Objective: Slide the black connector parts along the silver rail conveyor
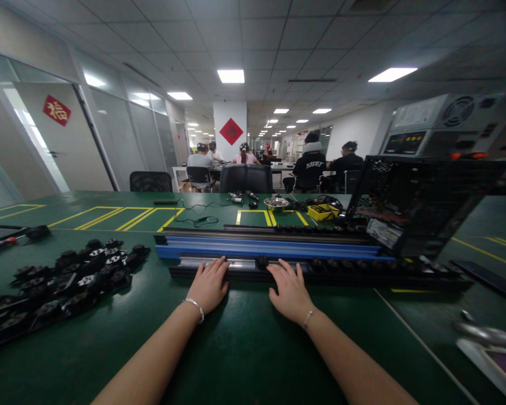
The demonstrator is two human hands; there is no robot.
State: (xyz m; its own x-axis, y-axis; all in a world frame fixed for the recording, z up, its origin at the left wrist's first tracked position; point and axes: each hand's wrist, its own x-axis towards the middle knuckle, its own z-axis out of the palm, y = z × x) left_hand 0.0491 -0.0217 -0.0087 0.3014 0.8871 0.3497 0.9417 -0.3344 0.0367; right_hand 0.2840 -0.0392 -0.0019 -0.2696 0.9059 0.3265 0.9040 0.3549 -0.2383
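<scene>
A long black rail (240, 274) lies across the green table, with a silvery strip along its left part. My left hand (208, 286) rests on the rail's near edge, fingers spread over the strip. Farther right, my right hand (290, 291) also lies on the rail with its fingers apart. Its index finger is beside a small black part (262, 261) seated in the rail. More black parts (341, 264) sit in a row along the rail to the right. Behind the rail runs a blue bar (253, 247).
Black parts (80, 278) are heaped on the left. An open computer case (417, 202) stands at the right behind the rail's end. A metal bowl (276, 203) and a yellow basket (322, 212) are at the back. Several people sit at tables beyond.
</scene>
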